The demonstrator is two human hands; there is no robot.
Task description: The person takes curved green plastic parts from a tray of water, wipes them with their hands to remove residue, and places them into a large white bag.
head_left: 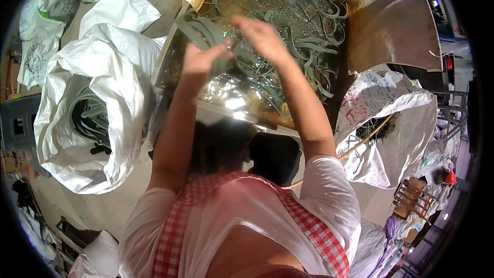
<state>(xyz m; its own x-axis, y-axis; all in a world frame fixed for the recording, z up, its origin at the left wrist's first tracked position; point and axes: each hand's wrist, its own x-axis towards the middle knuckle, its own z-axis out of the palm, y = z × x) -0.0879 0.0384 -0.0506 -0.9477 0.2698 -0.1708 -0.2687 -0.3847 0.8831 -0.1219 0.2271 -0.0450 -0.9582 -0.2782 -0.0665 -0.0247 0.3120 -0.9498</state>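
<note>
My left hand (pixel 205 61) is closed around a bundle of flat grey-green strips (pixel 201 30), which look like rubber and fan out above its fingers. To the right of it, my right hand (pixel 262 40) is raised with its fingers stretched out toward the bundle, slightly smeared by motion, and no object shows in it. Both hands are over a wide shallow tank (pixel 165 54) of shiny, wet liquid. Many similar curled strips (pixel 314 46) lie in this tank, mostly across its far and right parts.
On the left stands an open white woven sack (pixel 56 139) with grey-green looped strips (pixel 88 116) inside. Another open sack (pixel 411 139) is at the right, with a thin stick (pixel 363 141) across it. A brown-stained board (pixel 393 36) flanks the tank. A black stool-like shape (pixel 275 157) is before me.
</note>
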